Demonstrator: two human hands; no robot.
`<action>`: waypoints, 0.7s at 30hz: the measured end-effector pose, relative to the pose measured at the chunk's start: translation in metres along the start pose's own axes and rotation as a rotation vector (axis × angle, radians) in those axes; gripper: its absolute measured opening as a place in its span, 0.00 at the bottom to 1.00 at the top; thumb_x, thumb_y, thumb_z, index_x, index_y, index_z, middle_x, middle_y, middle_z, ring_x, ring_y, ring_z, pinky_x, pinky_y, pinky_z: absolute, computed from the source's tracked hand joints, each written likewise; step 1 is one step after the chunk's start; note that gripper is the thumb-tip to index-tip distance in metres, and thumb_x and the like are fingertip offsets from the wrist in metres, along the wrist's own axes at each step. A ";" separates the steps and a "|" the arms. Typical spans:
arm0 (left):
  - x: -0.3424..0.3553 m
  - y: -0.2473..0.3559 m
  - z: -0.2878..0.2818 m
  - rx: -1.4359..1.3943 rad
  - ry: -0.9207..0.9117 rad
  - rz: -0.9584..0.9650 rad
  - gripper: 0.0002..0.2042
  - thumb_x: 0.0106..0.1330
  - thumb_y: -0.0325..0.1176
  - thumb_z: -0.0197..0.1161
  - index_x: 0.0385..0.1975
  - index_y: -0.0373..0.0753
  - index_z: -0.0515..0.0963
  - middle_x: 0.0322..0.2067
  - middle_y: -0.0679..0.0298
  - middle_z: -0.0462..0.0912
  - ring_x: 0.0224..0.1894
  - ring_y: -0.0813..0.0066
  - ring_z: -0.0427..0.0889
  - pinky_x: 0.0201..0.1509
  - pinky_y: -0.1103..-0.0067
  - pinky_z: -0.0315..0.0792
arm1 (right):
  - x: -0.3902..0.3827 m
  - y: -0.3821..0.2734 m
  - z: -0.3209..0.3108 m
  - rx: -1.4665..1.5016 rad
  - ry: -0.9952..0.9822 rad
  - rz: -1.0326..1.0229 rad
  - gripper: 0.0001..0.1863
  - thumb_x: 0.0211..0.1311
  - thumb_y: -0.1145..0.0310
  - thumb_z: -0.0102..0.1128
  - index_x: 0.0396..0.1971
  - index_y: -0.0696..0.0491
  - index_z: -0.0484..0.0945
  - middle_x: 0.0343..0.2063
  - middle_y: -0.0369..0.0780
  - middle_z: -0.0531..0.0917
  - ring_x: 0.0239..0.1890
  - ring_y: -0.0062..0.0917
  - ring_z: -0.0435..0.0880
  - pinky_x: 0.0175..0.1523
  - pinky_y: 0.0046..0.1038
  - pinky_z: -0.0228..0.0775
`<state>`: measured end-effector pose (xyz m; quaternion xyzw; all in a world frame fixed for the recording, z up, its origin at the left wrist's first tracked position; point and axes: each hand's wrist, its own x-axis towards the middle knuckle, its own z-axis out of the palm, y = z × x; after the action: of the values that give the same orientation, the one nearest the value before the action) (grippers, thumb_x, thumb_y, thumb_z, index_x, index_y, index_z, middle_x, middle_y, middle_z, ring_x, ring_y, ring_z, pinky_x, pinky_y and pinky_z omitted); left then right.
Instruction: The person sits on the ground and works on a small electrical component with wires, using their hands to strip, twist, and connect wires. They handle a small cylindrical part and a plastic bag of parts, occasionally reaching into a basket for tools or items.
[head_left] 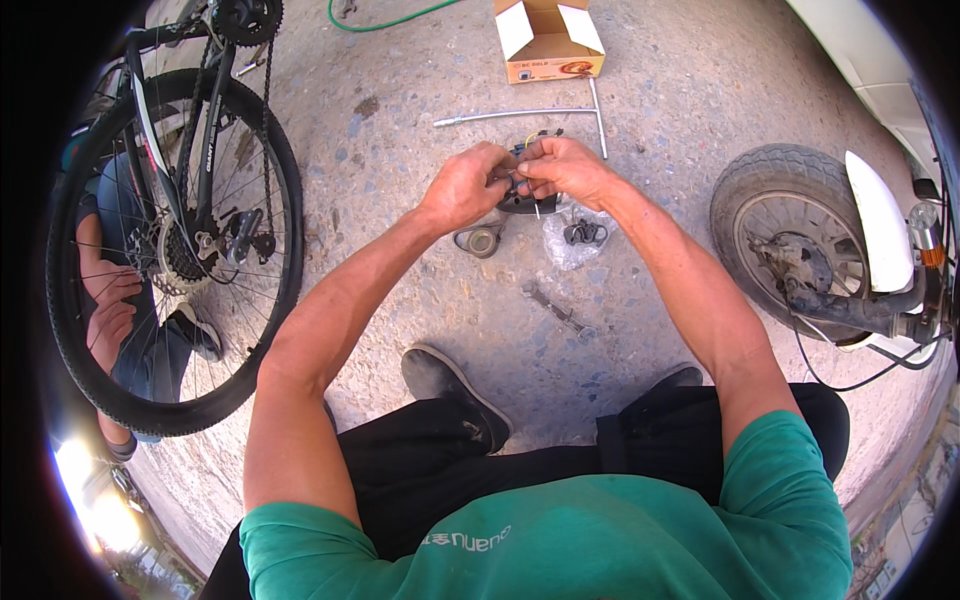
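Observation:
Out in front of me, over the concrete, both hands come together with fingers pinched. My left hand and my right hand meet at something small and dark, too hidden by the fingers to name. Just beneath them is a dark rounded part, mostly covered by the hands, with thin wires showing at its far side. Left of it lies a round, dull metal piece. A clear plastic bag with black pieces in it rests to the right, near my right wrist.
A T-handle wrench lies beyond my hands, before an open cardboard box. Closer to my feet is a small metal tool. A bicycle stands left, a person behind it. At right is a scooter wheel.

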<state>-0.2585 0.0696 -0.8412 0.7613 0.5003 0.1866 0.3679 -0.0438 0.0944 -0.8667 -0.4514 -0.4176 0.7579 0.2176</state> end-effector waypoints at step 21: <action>-0.004 -0.001 0.000 0.145 0.085 0.131 0.08 0.67 0.35 0.61 0.40 0.39 0.80 0.36 0.53 0.82 0.39 0.53 0.84 0.42 0.63 0.78 | 0.000 -0.003 0.004 0.052 -0.009 0.024 0.11 0.67 0.70 0.65 0.45 0.57 0.76 0.39 0.39 0.86 0.36 0.22 0.89 0.37 0.20 0.80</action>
<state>-0.2608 0.0665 -0.8415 0.8085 0.4767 0.2055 0.2773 -0.0471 0.0943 -0.8632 -0.4470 -0.3933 0.7732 0.2184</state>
